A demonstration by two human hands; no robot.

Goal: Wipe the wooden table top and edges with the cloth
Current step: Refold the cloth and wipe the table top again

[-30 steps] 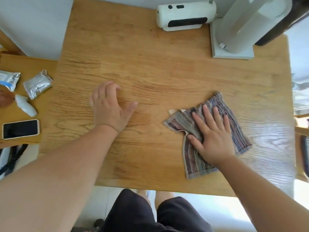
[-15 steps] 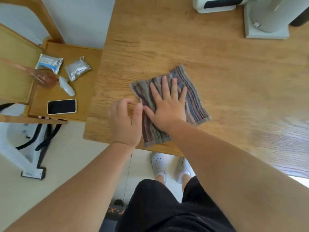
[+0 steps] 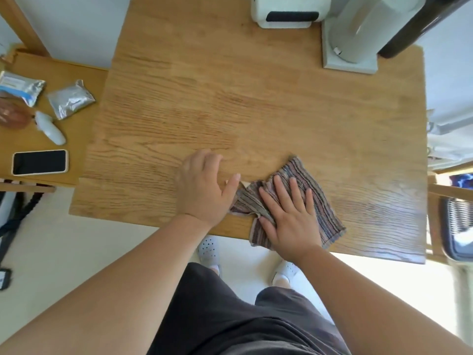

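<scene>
So the right hand (image 3: 289,221) is flat, fingers spread, pressing down on the cloth (image 3: 307,201) at the near edge of the desk (image 3: 204,98). The cloth is striped and bunched up under the palm, with its near corner hanging just over the edge. The left hand (image 3: 202,188) lies palm down on bare wood just beside it, holding nothing, thumb tip right at the cloth's crumpled left end, can't tell if it actually touches.

Stuff around: well beyond the right hand at the far edge there's a white box (image 3: 286,11) with a dark panel, and next to it a pale stand (image 3: 350,47) on a square base with something dark leaning behind it. Nothing sits between those and the hands, just open wood with a glossy patch out past the right hand.

Off to the left of the left hand, on a lower side shelf (image 3: 76,139): a phone (image 3: 39,162) face up with a black screen, a small white bottle (image 3: 50,128) lying down, a silver pouch (image 3: 70,98), and another pouch (image 3: 21,87) with a blue-and-white label. The print on that label is too blurry to read, and I can't spot any brand on the white box either.

Below the desk edge you see dark shorts (image 3: 243,316) and white clogs (image 3: 210,252) on a pale floor
</scene>
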